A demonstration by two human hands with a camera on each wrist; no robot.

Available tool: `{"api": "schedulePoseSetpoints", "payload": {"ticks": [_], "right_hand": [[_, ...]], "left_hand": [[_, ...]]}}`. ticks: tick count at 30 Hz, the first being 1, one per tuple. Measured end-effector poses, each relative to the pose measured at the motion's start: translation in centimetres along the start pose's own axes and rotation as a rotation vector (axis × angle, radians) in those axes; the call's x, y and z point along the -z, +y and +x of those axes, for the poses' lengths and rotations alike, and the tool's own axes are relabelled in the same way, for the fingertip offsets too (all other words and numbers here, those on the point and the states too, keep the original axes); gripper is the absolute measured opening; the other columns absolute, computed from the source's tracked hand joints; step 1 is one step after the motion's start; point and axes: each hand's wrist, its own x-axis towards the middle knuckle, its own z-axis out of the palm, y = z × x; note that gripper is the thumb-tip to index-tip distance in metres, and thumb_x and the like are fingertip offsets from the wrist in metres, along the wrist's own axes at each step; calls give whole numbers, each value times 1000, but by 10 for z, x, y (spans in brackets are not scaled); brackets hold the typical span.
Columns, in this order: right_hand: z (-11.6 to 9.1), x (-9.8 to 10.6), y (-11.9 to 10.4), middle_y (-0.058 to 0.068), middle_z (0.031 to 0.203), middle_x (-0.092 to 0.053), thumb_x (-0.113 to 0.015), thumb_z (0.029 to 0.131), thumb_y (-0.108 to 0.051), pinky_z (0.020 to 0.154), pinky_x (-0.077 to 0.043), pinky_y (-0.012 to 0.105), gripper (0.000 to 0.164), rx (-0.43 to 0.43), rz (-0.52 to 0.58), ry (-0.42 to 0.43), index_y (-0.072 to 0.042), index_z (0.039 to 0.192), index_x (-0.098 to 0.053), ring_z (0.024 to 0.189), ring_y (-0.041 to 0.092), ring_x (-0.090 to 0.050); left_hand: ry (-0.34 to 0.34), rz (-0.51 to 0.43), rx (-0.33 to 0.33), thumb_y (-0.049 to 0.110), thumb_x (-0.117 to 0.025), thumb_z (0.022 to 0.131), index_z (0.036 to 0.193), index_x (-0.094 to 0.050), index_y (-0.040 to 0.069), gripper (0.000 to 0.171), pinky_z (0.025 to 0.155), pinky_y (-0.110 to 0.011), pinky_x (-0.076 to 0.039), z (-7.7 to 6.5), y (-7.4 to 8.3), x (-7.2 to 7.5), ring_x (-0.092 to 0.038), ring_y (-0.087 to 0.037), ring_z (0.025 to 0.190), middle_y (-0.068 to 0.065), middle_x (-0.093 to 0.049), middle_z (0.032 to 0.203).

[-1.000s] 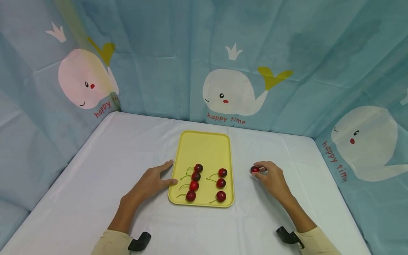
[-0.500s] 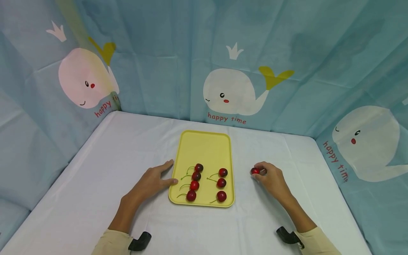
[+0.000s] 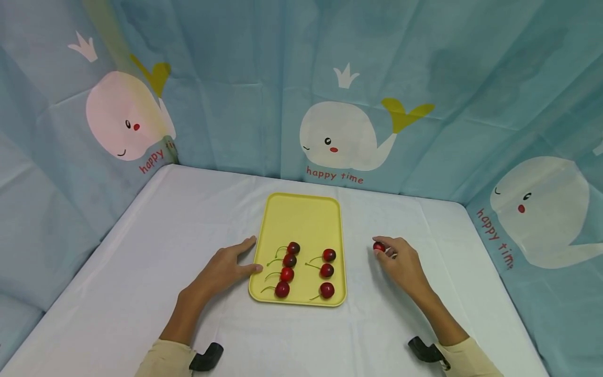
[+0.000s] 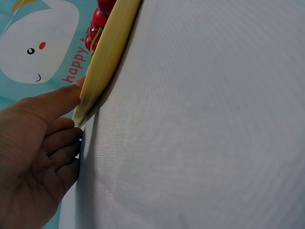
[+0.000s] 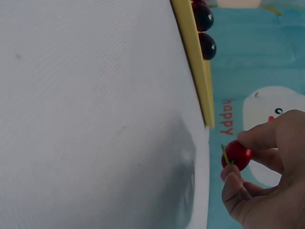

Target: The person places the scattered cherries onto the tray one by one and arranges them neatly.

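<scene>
My right hand [image 3: 401, 262] pinches a dark red cherry [image 3: 379, 246] between thumb and fingertips, to the right of the yellow tray [image 3: 303, 212]. In the right wrist view that held cherry [image 5: 237, 155] shows a green stem lying across it, above the white cloth. My left hand [image 3: 226, 269] lies at the tray's left edge, thumb on the rim and the other fingers along the outer side. On the tray, several cherries [image 3: 286, 274] form a left column, and three cherries [image 3: 327, 270] form a right one; their green stems point left.
A white cloth [image 3: 198, 204] covers the table under the tray. Blue curtains [image 3: 226, 104] printed with whales stand behind and on both sides. Black devices [image 3: 206, 357] are worn at both wrists. The tray's far half shows bare yellow surface.
My right hand has turned the cherry in its fingertips and raised it slightly. The left hand, the tray and the cherries on it have stayed in place.
</scene>
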Motion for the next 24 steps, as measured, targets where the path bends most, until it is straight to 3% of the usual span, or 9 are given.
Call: {"api": "schedulePoseSetpoints", "payload": {"ticks": [10, 16, 21, 24], "right_hand": [[0, 1, -2, 8, 109, -72, -72, 102, -15, 84, -57, 24, 27, -3, 88, 14, -8, 129, -71, 97, 21, -66], [0, -1, -4, 8, 110, -73, -75, 101, -19, 83, -56, 16, 28, -54, 155, -9, -8, 123, -63, 99, 21, -69], [0, -2, -7, 11, 117, -74, -75, 100, -12, 84, -54, 8, 32, -29, 195, -10, -3, 129, -66, 105, 25, -73], [1, -3, -9, 10, 117, -75, -77, 97, -10, 82, -56, 9, 30, -18, 209, -4, -4, 126, -69, 105, 25, -74]], "left_hand": [[-4, 1, 12, 43, -82, 92, 164, -41, 13, 88, 125, -61, -32, -1, 1, 1, -32, -40, 158, -13, -40, 168], [-3, 4, 0, 44, -81, 93, 164, -42, 11, 87, 125, -63, -33, -1, 1, 1, -33, -42, 157, -15, -41, 167], [-7, 4, 8, 44, -81, 93, 164, -42, 12, 87, 125, -62, -33, -1, 2, 1, -33, -42, 157, -15, -41, 167], [-8, 8, 9, 43, -81, 93, 164, -42, 12, 87, 125, -63, -33, -1, 2, 1, -33, -42, 157, -16, -41, 167]]}}
